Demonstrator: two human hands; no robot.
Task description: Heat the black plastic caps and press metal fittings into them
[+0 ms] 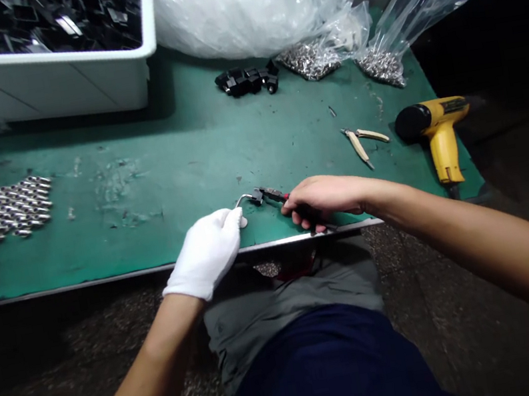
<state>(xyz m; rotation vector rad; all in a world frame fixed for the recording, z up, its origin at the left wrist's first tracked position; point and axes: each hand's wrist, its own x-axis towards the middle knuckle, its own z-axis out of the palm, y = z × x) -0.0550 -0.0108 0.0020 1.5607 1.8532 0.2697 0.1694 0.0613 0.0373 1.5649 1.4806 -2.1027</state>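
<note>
A thin curved metal rod (243,198) is being held just above the green-matted tabletop (138,172), with its tip clamped in red-handled pliers (269,196). The grip of the cotton-gloved left hand (205,254) is being closed on the rod, and that of the bare right hand (320,201) around the pliers.

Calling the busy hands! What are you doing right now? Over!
Gloved left hand at bent metal piece. Bare right hand gripping red-handled pliers, jaws on the piece. Yellow heat gun off to the right.
</note>
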